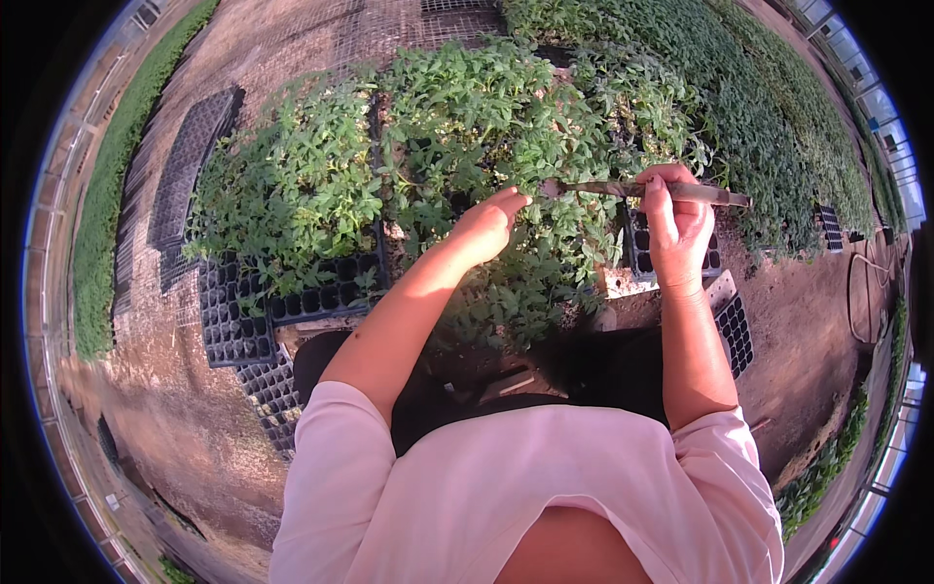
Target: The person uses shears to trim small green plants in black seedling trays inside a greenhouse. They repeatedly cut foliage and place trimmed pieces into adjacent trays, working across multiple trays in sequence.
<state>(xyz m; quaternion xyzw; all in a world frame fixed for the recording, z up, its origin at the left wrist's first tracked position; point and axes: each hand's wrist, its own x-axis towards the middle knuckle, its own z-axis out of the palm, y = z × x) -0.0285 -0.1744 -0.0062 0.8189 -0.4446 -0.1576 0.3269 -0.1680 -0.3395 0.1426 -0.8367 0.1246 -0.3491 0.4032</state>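
My right hand [678, 224] is closed around a long, thin, flat brownish stick-like tool [608, 188], held nearly level with the thumb on the near side. Its left end reaches over the leafy seedlings [545, 146] in front of me, close to the fingertips of my left hand [489, 229]. The left hand's fingers are closed together among the leaves; what they hold, if anything, is too small to make out. Below my right hand, a black cell tray [715, 261] shows some bare cells. Leaves hide most of the tray beneath the middle plants.
Another block of seedlings [302, 175] stands to the left, over black cell trays [233, 321]. An upturned-looking dark tray [195, 165] lies farther left. Dense green plants [778, 127] fill the far right. A further tray [735, 336] lies beside my right forearm, near a hose [854, 292].
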